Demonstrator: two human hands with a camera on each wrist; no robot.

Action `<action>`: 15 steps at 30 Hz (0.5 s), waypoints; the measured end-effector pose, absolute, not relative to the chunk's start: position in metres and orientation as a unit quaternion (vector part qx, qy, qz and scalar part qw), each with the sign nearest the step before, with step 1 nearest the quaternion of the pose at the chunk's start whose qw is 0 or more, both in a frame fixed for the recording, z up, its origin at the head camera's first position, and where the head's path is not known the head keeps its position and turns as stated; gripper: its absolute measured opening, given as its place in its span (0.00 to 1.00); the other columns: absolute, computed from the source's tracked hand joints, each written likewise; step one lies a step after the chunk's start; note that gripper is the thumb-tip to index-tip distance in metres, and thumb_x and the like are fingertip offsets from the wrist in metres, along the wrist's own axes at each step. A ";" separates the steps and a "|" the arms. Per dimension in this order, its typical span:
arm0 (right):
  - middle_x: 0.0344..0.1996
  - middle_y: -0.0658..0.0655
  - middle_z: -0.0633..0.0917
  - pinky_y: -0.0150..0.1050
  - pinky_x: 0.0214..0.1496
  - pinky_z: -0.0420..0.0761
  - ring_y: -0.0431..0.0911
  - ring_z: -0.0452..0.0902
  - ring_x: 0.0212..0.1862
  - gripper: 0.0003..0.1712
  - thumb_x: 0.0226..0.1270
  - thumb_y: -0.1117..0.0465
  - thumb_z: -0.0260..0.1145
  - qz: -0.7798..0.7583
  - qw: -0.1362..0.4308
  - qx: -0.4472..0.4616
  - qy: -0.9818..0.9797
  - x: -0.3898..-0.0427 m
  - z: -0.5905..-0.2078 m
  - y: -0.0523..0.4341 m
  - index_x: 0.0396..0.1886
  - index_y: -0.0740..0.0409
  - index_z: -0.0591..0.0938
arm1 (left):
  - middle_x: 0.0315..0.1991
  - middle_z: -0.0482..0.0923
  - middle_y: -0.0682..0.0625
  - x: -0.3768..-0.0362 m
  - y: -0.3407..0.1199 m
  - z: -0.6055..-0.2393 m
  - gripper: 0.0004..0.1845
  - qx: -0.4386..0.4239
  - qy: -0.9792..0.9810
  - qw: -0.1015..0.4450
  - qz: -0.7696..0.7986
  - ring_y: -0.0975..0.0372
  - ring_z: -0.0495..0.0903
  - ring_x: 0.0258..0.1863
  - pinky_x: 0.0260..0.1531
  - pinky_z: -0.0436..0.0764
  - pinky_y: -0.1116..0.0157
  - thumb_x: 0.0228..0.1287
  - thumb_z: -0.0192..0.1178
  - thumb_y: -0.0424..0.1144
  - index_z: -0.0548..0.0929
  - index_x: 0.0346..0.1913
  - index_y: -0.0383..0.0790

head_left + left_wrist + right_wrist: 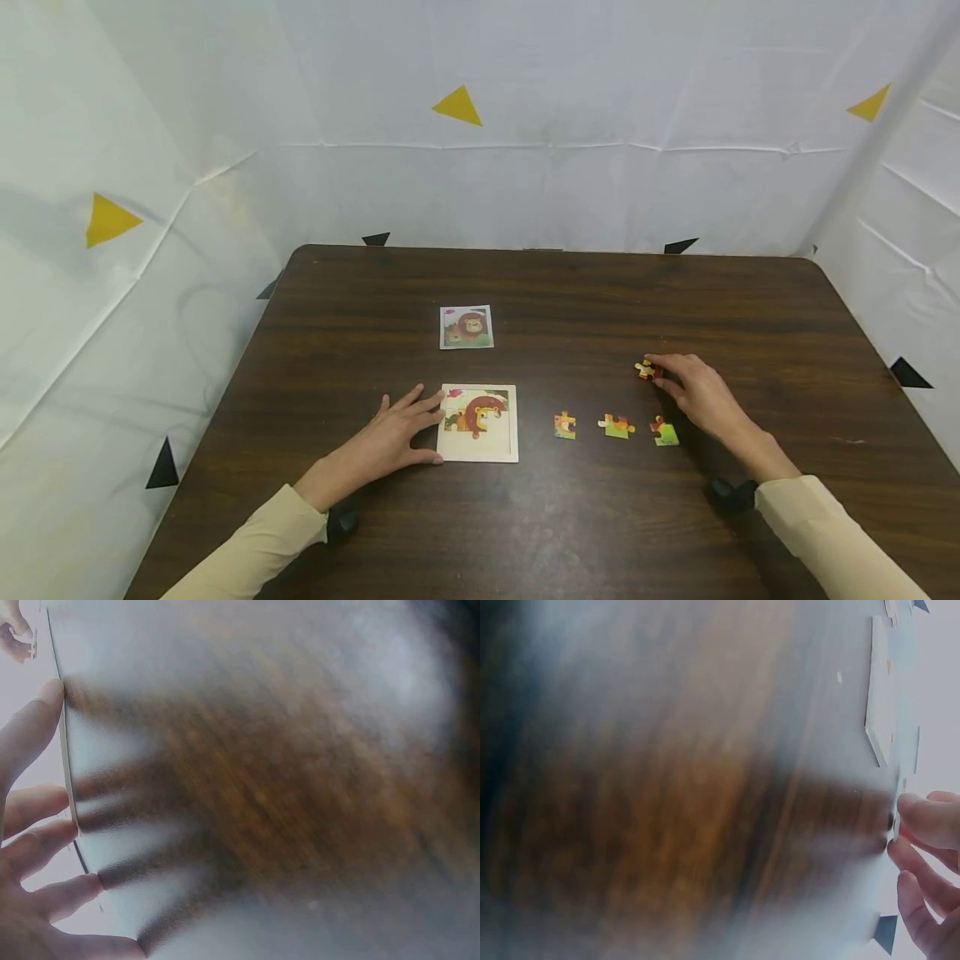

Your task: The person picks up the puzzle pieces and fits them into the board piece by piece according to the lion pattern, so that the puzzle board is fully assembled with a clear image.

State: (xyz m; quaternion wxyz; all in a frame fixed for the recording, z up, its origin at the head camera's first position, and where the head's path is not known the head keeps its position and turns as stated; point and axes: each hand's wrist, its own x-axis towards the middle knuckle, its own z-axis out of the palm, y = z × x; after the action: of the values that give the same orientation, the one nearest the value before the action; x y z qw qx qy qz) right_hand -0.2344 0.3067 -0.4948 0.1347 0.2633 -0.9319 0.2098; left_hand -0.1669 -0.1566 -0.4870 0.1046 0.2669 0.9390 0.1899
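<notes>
A light wooden puzzle tray (pixel 480 451) lies on the table, with a partly assembled lion picture (pixel 475 414) along its upper and left part. My left hand (pixel 395 433) rests at the tray's left edge, its fingers spread; thumb and fingertips meet the edge in the left wrist view. To the right, my right hand (pixel 703 398) pinches a jigsaw piece (pixel 644 369) between thumb and fingers, at or just over the tabletop. Below that piece, three loose jigsaw pieces form a row: an orange one (pixel 565 425), an orange-green one (pixel 617 426) and a red-green one (pixel 664 432).
A small printed picture card (pixel 467 327) of the lion lies behind the tray on the dark wooden table (pixel 360 317). White sheeting (pixel 570 192) with yellow and black triangles surrounds the table's back and sides.
</notes>
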 end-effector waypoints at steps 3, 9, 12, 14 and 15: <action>0.44 0.66 0.84 0.58 0.44 0.77 0.60 0.77 0.46 0.26 0.50 0.77 0.71 0.212 0.151 0.274 -0.926 -0.235 -0.494 0.307 0.53 0.68 0.80 | 0.72 0.60 0.47 -0.167 -0.157 -0.488 0.37 0.268 0.939 0.104 0.189 0.45 0.51 0.73 0.58 0.53 0.30 0.53 0.67 0.56 0.75 0.64 0.40; 0.46 0.64 0.83 0.56 0.47 0.75 0.59 0.75 0.48 0.25 0.50 0.78 0.70 0.222 0.163 0.290 -0.917 -0.235 -0.490 0.303 0.51 0.67 0.80 | 0.72 0.59 0.47 -0.168 -0.157 -0.489 0.37 0.268 0.939 0.102 0.189 0.46 0.51 0.73 0.58 0.53 0.30 0.54 0.67 0.56 0.75 0.64 0.40; 0.45 0.63 0.82 0.55 0.47 0.74 0.58 0.75 0.48 0.24 0.50 0.78 0.71 0.228 0.169 0.298 -0.912 -0.236 -0.488 0.299 0.50 0.66 0.81 | 0.72 0.59 0.47 -0.168 -0.157 -0.489 0.37 0.267 0.939 0.103 0.189 0.46 0.50 0.73 0.58 0.52 0.30 0.54 0.67 0.56 0.75 0.64 0.40; 0.44 0.63 0.83 0.54 0.46 0.74 0.57 0.75 0.47 0.23 0.49 0.77 0.72 0.231 0.176 0.303 -0.908 -0.237 -0.487 0.297 0.49 0.66 0.82 | 0.72 0.59 0.47 -0.167 -0.157 -0.489 0.37 0.268 0.939 0.103 0.189 0.45 0.50 0.73 0.58 0.52 0.30 0.54 0.67 0.56 0.75 0.64 0.40; 0.44 0.63 0.83 0.54 0.46 0.75 0.57 0.75 0.46 0.23 0.49 0.77 0.72 0.232 0.180 0.306 -0.906 -0.237 -0.487 0.296 0.48 0.66 0.82 | 0.72 0.59 0.47 -0.167 -0.157 -0.489 0.37 0.268 0.939 0.103 0.190 0.45 0.50 0.73 0.58 0.52 0.30 0.54 0.67 0.56 0.75 0.64 0.40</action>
State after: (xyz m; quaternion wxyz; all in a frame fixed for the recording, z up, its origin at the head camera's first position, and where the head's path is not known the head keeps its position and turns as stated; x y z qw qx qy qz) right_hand -0.2371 0.2957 -0.4870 0.1800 0.3055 -0.9057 0.2322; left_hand -0.1674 -0.1574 -0.4892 0.1027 0.2681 0.9389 0.1897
